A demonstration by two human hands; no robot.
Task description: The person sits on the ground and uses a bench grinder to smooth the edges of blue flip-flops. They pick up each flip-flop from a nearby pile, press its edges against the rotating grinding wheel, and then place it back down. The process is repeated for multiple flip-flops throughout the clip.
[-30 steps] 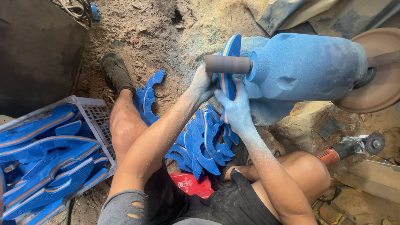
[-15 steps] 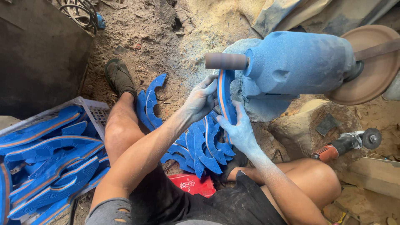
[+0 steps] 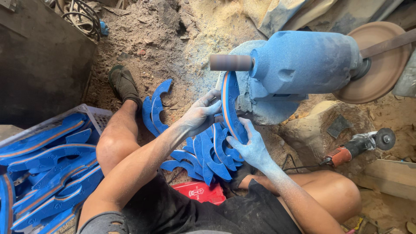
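Dusty dirt floor (image 3: 143,39) with blue sole pieces (image 3: 203,158), white crate (image 3: 97,115), angle grinder (image 3: 357,147), red box (image 3: 201,193).

Blue sole (image 3: 229,108) with orange stripe, on edge, below sanding drum, hand-held.

One camera only, worn on the head, looks steeply down and forward from close above the lap. It takes in both forearms, the knees, the dusty floor (image 3: 173,39) and the sander (image 3: 303,65) just ahead.
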